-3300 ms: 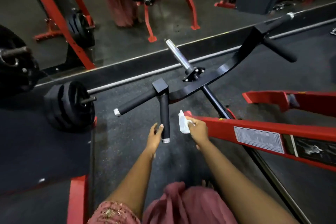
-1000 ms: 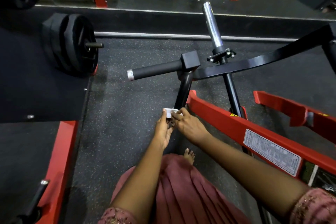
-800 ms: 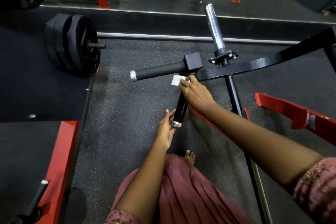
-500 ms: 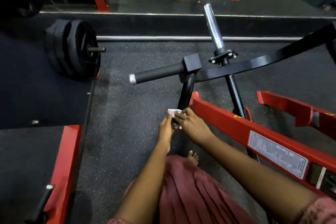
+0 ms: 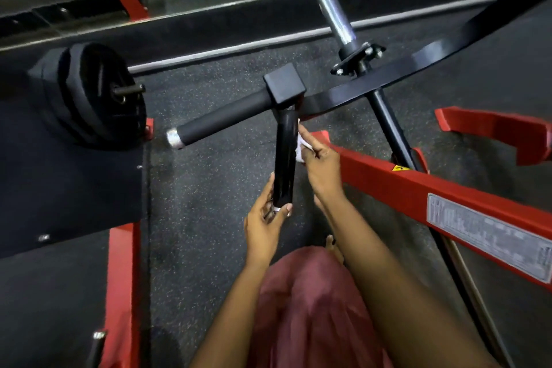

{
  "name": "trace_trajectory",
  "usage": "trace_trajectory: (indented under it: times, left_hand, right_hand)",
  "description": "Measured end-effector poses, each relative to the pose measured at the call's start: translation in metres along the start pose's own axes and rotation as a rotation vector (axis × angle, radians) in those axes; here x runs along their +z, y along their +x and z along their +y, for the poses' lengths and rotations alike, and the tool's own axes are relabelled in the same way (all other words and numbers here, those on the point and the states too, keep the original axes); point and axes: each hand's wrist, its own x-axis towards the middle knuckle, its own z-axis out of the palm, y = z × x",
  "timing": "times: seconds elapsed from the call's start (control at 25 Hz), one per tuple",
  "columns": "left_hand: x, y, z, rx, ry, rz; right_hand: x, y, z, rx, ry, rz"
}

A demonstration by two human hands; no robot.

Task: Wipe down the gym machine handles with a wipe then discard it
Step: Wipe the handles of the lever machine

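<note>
A black machine arm carries two handles off a square block: a near handle point(image 5: 284, 164) pointing toward me and a side handle point(image 5: 221, 121) pointing left. My left hand point(image 5: 264, 222) pinches the silver-capped lower end of the near handle. My right hand point(image 5: 321, 163) holds a white wipe point(image 5: 300, 149) pressed against the right side of that handle, about midway up. Most of the wipe is hidden behind my fingers.
A chrome weight peg point(image 5: 330, 6) rises behind the handles. The red machine frame point(image 5: 388, 188) with a label runs along the right. A barbell with black plates point(image 5: 89, 95) lies at the left on the rubber floor. Another red frame piece point(image 5: 122, 278) sits lower left.
My right hand has slid the wipe from the handle's lower end up to its middle. My left hand stays at the handle's end.
</note>
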Motion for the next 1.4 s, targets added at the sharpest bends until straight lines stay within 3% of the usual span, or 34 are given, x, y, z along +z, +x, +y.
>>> trace_trajectory:
  times: [0.28, 0.44, 0.6, 0.76, 0.88, 0.96, 1.08, 1.2, 1.4]
  left_hand:
    - [-0.006, 0.003, -0.013, 0.026, 0.069, -0.034]
    - [-0.007, 0.005, -0.017, 0.061, 0.105, -0.003]
    - [-0.009, 0.005, -0.018, 0.055, 0.124, -0.009]
    - [-0.014, 0.006, -0.018, 0.049, 0.180, -0.020]
    - [-0.014, 0.005, -0.013, 0.057, 0.244, -0.021]
    - [-0.015, 0.005, -0.011, 0.064, 0.254, -0.023]
    - [-0.017, 0.007, -0.012, 0.062, 0.257, -0.005]
    - [-0.019, 0.008, -0.013, 0.074, 0.282, -0.016]
    - [-0.023, 0.008, -0.010, 0.069, 0.268, -0.061]
  right_hand:
    - [-0.029, -0.052, 0.061, 0.077, 0.016, -0.172]
    - [-0.022, -0.003, 0.052, 0.022, 0.213, -0.134]
    - [-0.003, 0.025, 0.036, -0.060, 0.332, -0.213]
    - [-0.011, 0.000, 0.055, 0.039, 0.393, -0.239]
    - [-0.018, -0.025, 0.074, 0.115, 0.308, -0.267]
    - [-0.022, -0.038, 0.085, 0.151, 0.251, -0.248]
    - [-0.021, -0.006, 0.070, 0.143, 0.386, -0.142]
    - [-0.005, 0.033, 0.030, 0.012, 0.454, -0.208]
    - [-0.003, 0.003, 0.047, 0.052, 0.455, -0.204]
